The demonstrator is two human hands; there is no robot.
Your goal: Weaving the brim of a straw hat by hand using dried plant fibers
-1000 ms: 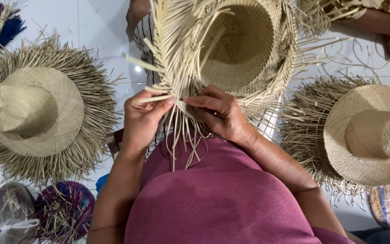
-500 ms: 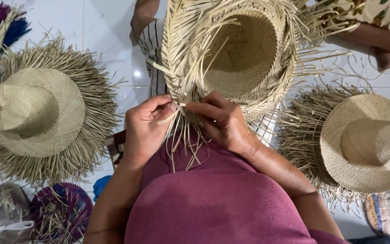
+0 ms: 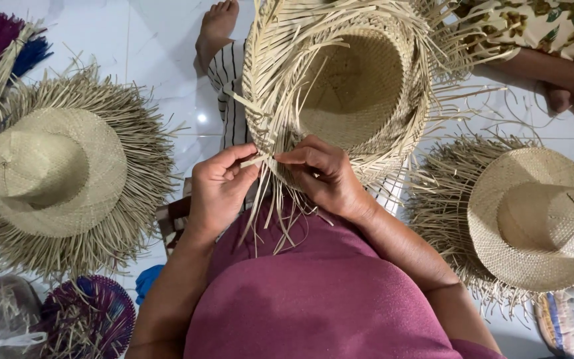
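Unfinished straw hat (image 3: 353, 86) sits over the person's lap, crown opening turned up toward the camera. Hollow of the crown holds nothing; its woven wall shows inside. Loose strands (image 3: 274, 213) hang off the near brim edge, spilling over the maroon shirt (image 3: 327, 299).

Left hand (image 3: 217, 189) at the brim's near edge. Fingers (image 3: 237, 159) curled together, thumb and forefinger pinched on a flat strand (image 3: 255, 161). Right hand (image 3: 323, 176) just beside it, the two almost touching at the pinch. Right fingers (image 3: 300, 156) bent and closed down on the same bit of weave, forefinger tip pressed to the strand end. Whether other strands lie under the right palm cannot be told.

Floor (image 3: 161, 46) is pale glossy tile. Finished hat (image 3: 54, 169) with a shaggy fringe lies crown up to the left, well apart from the hands. Another fringed hat (image 3: 533, 216) lies to the right, crown up too. Purple woven piece (image 3: 88, 316) at lower left, next to a clear plastic bag (image 3: 1, 319); contents of the bag too blurred to name. Purple and blue fibres (image 3: 1, 46) in the top left corner.

Bare foot (image 3: 215, 26) at top, beyond the striped cloth (image 3: 230, 93). Another person's arm (image 3: 553, 76) in a patterned sleeve at top right.
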